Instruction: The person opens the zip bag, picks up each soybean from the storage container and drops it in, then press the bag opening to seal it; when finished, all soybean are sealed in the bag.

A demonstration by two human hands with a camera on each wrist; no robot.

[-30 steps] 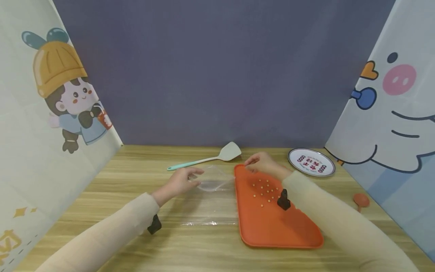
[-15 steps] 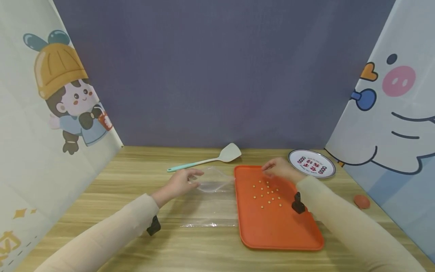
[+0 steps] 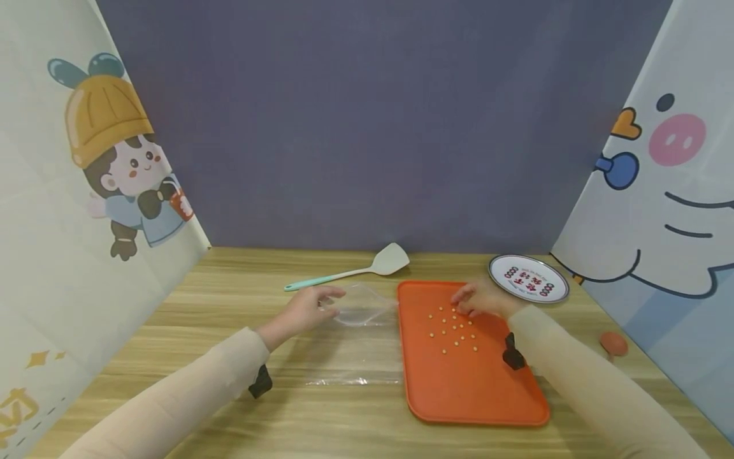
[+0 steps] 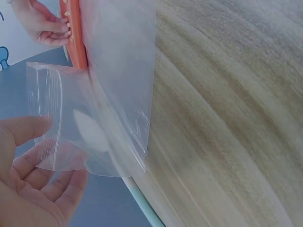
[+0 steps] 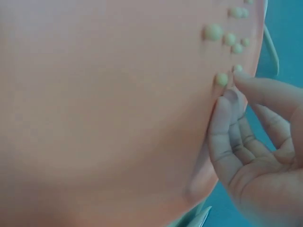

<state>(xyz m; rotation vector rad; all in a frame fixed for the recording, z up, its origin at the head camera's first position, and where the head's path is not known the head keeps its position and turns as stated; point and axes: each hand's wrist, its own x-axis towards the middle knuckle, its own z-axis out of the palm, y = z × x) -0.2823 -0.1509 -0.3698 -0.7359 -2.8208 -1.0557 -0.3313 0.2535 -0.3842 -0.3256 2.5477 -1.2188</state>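
My left hand (image 3: 304,311) holds the upper edge of a clear zip bag (image 4: 99,118), its thumb on the near side and its fingers showing through the plastic. The bag's zip end stands raised, while the rest lies flat on the table. My right hand (image 3: 482,298) hangs low over the far part of the orange tray (image 3: 470,389). Several small, round, pale-yellow soybeans (image 5: 213,32) lie scattered on it. In the right wrist view, thumb and fingertips are slightly apart beside two of the beans, and nothing shows between them.
Behind the bag lies a spatula (image 3: 390,259) with a mint handle. An oval plate (image 3: 530,278) with red lettering is at the back right, close to my right wrist. Further right rests an orange-brown spoon (image 3: 613,343). Printed side walls and a grey back panel enclose the wooden table (image 3: 241,414).
My right hand has moved from the tray's far left corner, close to the bag, rightward and then down toward the beans. The left hand and bag have stayed in place.
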